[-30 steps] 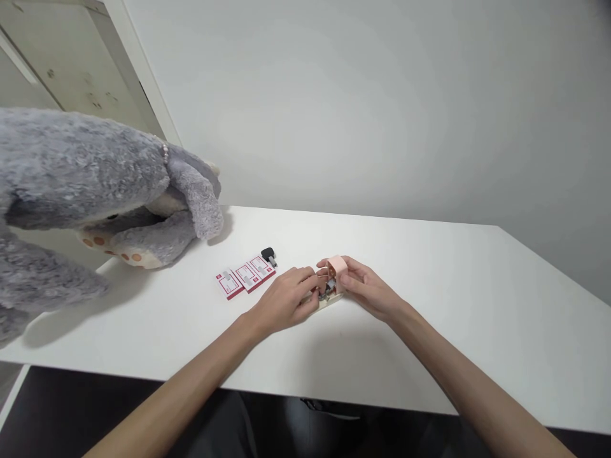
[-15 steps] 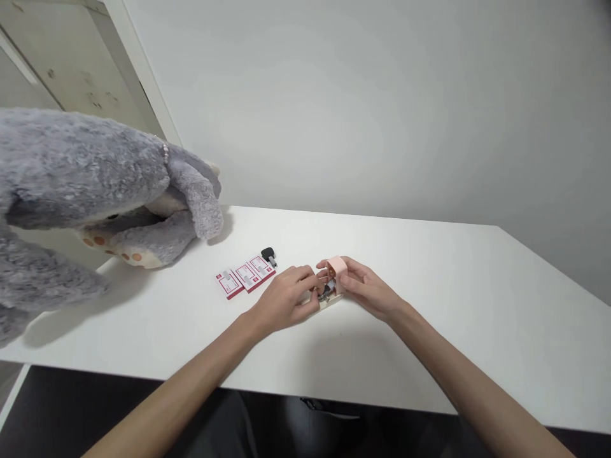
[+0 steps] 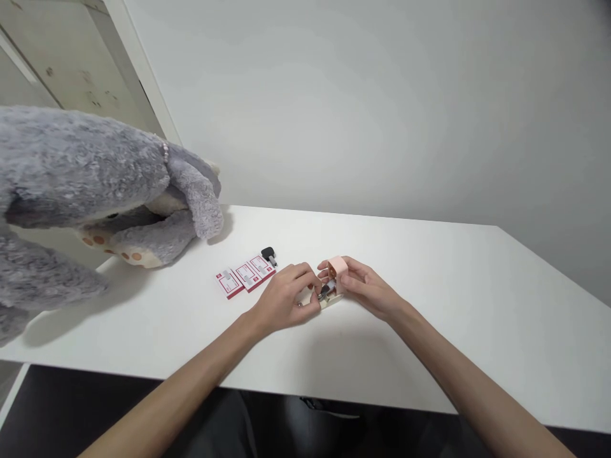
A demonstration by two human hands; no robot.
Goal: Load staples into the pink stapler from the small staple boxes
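On the white table, a small stapler (image 3: 331, 299) has a pink top raised over a cream base, with dark and metal parts between. My right hand (image 3: 365, 286) grips the pink top from the right, thumb on its near side and fingers behind it. Bent over the left end of the base is my left hand (image 3: 291, 296), its thumb and forefinger drawn close together at the metal parts. Whether a small piece lies between those fingertips is hidden.
Left of my hands lie three red-and-white boxes (image 3: 246, 276) in a slanting row. A black staple remover (image 3: 268, 254) with a grey tip is behind them. A large grey plush toy (image 3: 157, 191) leans over the table's left side. The wall (image 3: 358, 114) rises behind the table.
My left fingers have shifted slightly, with the forefinger lifted a little and more of the base showing beneath. My right hand and the pink top have hardly moved.
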